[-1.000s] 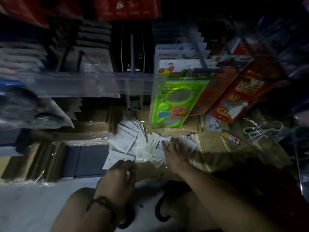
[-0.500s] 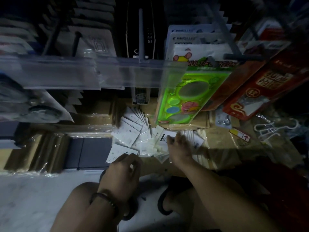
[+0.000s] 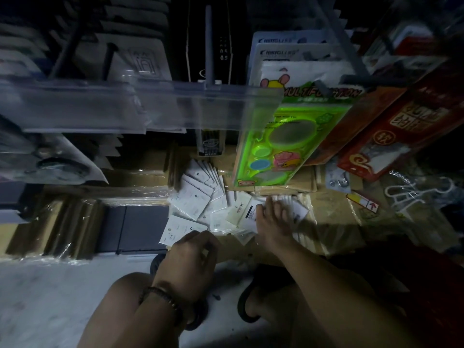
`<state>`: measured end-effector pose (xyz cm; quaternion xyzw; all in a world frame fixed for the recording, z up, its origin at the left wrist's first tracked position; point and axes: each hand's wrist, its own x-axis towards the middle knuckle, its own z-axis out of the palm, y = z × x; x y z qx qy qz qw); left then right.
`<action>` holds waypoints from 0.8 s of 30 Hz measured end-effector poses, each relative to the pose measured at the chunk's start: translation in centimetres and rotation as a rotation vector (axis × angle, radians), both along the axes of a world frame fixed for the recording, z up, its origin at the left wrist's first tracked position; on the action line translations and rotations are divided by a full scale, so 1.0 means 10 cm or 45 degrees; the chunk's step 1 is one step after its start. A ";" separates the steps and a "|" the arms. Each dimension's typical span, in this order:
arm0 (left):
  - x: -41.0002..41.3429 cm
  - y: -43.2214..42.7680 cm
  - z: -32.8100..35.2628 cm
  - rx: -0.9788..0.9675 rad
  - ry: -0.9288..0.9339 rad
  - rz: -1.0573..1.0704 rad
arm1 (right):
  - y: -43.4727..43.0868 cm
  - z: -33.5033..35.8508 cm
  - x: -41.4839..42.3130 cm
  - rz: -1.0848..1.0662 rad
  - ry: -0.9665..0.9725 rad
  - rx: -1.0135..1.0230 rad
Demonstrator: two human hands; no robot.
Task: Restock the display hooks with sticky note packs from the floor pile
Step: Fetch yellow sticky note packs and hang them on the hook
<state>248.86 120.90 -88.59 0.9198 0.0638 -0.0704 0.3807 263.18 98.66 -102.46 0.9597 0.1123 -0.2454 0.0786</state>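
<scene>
The pile of sticky note packs [image 3: 200,202] is being carried, fanned out, by the wrapped brown cartons [image 3: 334,222], close to their front edge by the pale floor [image 3: 50,297]. Its right part is being pressed by the right hand [image 3: 272,219], fingers straight and slightly spread. The left hand [image 3: 193,257] is being held at the pile's near edge, fingers curled inward; whether anything is being pinched cannot be told. A green stencil pack [image 3: 283,146] is being hung above the cartons' far edge, near a grey display hook [image 3: 209,46].
</scene>
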 end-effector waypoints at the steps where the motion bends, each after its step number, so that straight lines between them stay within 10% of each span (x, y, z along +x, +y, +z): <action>1: 0.01 0.00 -0.01 -0.006 -0.001 0.000 | -0.01 0.02 0.02 -0.007 -0.029 0.004; 13: 0.09 -0.02 -0.12 -0.018 -0.015 0.004 | -0.03 0.23 0.01 0.159 -0.105 0.038; 24: 0.12 -0.18 -0.08 -0.159 0.004 0.116 | -0.21 1.00 -0.07 0.088 -0.084 0.714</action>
